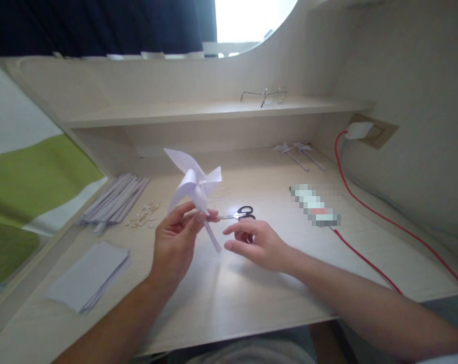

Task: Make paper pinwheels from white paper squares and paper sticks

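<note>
A white paper pinwheel (pixel 198 184) on a rolled paper stick is held up over the middle of the desk. My left hand (pixel 177 240) grips it near the top of the stick, thumb and fingers closed just below the blades. To the right of the stick's lower end, my right hand (pixel 257 245) hovers with thumb and forefinger apart; its curled lower fingers are partly hidden. Just beyond that hand lies a pair of scissors (pixel 245 212) with black handles, its blades pointing left towards my left fingers.
Rolled paper sticks (pixel 117 199) lie at the left, beside small pale pieces (pixel 143 215). A stack of paper (pixel 90 275) is nearer. Finished pinwheels (pixel 299 151) rest at the back right. A blurred-out device (pixel 316 205) has a red cable (pixel 365 263). Glasses (pixel 268 96) sit on the shelf (pixel 213 114).
</note>
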Action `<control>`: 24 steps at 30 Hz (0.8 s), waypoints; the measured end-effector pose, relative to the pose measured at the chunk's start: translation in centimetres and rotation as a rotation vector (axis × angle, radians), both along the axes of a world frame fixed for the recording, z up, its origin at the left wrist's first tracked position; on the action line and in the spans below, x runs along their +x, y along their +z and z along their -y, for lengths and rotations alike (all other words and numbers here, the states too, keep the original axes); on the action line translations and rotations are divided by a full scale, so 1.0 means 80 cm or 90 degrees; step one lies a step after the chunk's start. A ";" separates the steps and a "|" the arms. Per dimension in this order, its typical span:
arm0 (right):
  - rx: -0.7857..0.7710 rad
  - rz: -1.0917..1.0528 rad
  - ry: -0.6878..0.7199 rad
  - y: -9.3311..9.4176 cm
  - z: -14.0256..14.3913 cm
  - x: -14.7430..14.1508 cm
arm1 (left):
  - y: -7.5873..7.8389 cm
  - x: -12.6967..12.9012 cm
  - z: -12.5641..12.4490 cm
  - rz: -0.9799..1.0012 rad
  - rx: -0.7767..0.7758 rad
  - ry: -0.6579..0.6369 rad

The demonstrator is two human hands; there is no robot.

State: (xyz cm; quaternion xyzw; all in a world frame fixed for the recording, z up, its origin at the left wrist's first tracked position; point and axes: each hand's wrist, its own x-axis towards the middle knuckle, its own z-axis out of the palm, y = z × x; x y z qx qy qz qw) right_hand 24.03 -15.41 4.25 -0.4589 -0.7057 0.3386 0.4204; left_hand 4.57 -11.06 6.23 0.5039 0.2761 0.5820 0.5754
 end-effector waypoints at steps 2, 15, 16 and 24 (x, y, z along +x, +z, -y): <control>0.010 0.079 0.014 -0.002 0.004 -0.009 | 0.000 0.000 -0.001 0.049 -0.050 -0.038; 0.020 0.218 -0.067 0.003 -0.009 -0.001 | -0.033 -0.003 -0.035 -0.150 -0.023 -0.021; 0.011 0.232 -0.078 0.006 -0.013 0.007 | -0.039 -0.002 -0.036 -0.235 0.006 0.001; -0.111 0.472 -0.317 0.023 -0.086 0.149 | -0.070 0.010 -0.034 -0.501 0.226 -0.010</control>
